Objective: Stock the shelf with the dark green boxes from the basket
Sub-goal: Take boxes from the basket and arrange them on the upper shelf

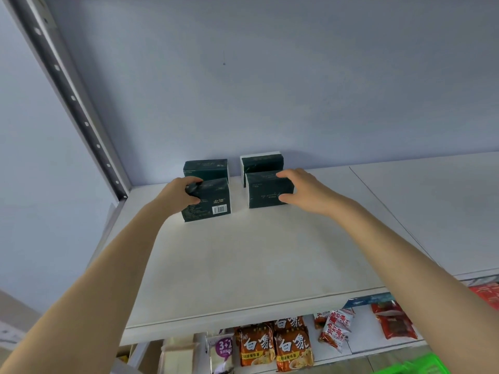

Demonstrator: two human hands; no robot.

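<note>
Boxes [216, 197] held by left hand [180, 195] and right hand [300, 190] half hide rear boxes [206, 168].

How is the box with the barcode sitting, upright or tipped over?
Upright: the barcode box stands flat on the shelf, print right way up, left hand gripping its upper corner.

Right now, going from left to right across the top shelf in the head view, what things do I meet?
Perforated upright → left hand → left front box → right front box → right hand.
</note>
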